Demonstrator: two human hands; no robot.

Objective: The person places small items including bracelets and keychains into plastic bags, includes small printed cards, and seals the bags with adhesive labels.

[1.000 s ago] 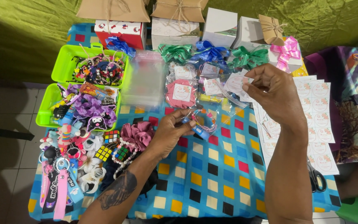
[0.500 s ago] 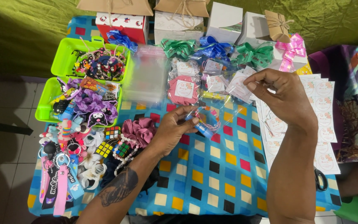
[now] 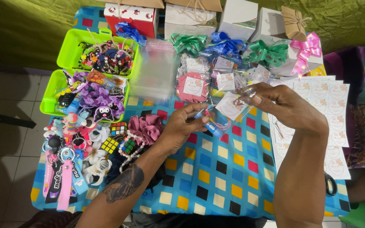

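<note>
My left hand (image 3: 186, 126) pinches a small blue and pink trinket (image 3: 210, 122) above the checkered blue tablecloth (image 3: 216, 177). My right hand (image 3: 284, 105) holds a small clear plastic bag with a round sticker (image 3: 233, 103) just right of the trinket, its mouth turned toward it. The two hands are close together over the middle of the table. A pink scrunchie (image 3: 148, 126) lies just left of my left hand.
Two green trays (image 3: 74, 42) of bracelets and hair ties sit at the left, above keychains (image 3: 64, 173) and small puzzle cubes (image 3: 119, 128). A stack of clear bags (image 3: 155, 74), packed pouches (image 3: 193, 86), ribbon bows (image 3: 271, 52), gift boxes (image 3: 243, 14) and sticker sheets (image 3: 330, 101) fill the back and right.
My right hand has come down and left from the sticker sheets with the clear bag, closing on my left hand. The left hand kept the trinket and rose a little.
</note>
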